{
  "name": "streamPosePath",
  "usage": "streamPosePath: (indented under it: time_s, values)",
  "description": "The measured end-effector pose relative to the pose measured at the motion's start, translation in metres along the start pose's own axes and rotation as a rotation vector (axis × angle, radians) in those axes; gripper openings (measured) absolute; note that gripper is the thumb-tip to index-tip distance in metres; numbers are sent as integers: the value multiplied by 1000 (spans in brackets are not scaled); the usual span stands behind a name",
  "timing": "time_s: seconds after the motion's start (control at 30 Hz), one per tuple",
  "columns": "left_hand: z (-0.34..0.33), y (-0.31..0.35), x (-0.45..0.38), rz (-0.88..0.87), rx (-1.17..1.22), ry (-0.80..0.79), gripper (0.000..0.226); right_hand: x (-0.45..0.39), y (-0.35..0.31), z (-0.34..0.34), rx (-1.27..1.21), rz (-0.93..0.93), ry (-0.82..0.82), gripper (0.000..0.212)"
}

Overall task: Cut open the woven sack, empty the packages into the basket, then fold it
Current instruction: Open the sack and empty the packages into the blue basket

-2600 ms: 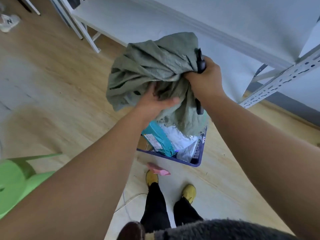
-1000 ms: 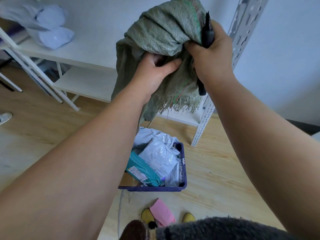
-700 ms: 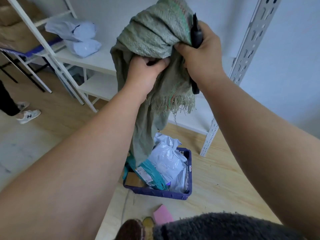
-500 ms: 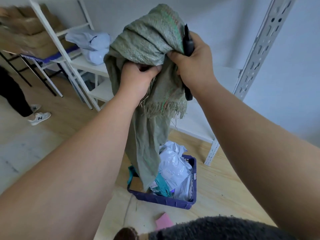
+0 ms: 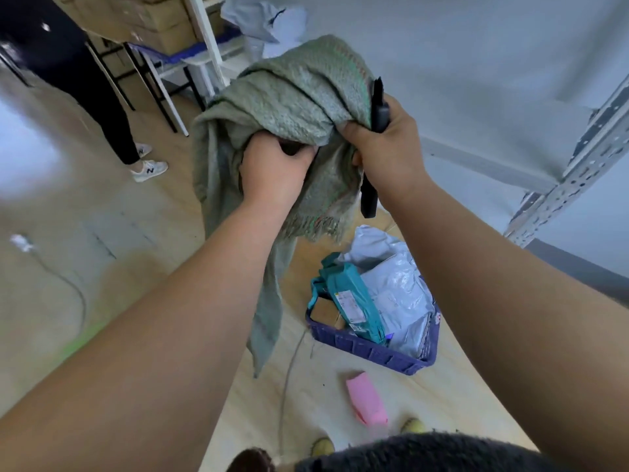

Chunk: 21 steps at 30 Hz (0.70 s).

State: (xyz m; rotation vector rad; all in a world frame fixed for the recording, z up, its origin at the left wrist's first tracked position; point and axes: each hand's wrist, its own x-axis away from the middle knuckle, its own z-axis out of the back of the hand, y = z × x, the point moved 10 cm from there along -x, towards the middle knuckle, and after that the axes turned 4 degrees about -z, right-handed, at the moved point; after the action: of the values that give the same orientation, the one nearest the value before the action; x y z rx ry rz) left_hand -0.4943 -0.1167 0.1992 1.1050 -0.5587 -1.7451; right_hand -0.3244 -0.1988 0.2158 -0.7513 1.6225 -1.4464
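Note:
The grey-green woven sack (image 5: 292, 97) is bunched up at chest height, with one long end dangling toward the floor and a frayed cut edge below my hands. My left hand (image 5: 272, 172) grips the bunched cloth from beneath. My right hand (image 5: 384, 148) clutches the sack's right side together with a black knife (image 5: 374, 141), whose handle sticks out below the fist. On the floor below stands the purple basket (image 5: 367, 349), holding a teal package (image 5: 354, 298) and several white and silver mailers (image 5: 398, 291).
A pink package (image 5: 366, 398) lies on the wooden floor in front of the basket, near my yellow shoes. A white metal shelf rack (image 5: 571, 172) stands at right. Another person's legs (image 5: 115, 131) and more shelving with boxes are at upper left. A cable (image 5: 289, 376) runs along the floor.
The view has swung left and the basket now sits lower right. More of the sack has slipped loose and hangs lower. Both hands keep the same grip.

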Motion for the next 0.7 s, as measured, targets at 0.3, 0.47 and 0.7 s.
streamPosePath:
  time_s: [0.3, 0.47, 0.7]
  values:
    - [-43, -12, 63, 129, -36, -141, 37, 30, 43, 37, 180, -162, 46, 23]
    - [-92, 11, 105, 95, -140, -315, 33, 50, 65, 94, 243, -231, 70, 27]
    - [-179, 108, 178, -96, -87, -330, 40, 84, 59, 248, 202, -259, 247, 28]
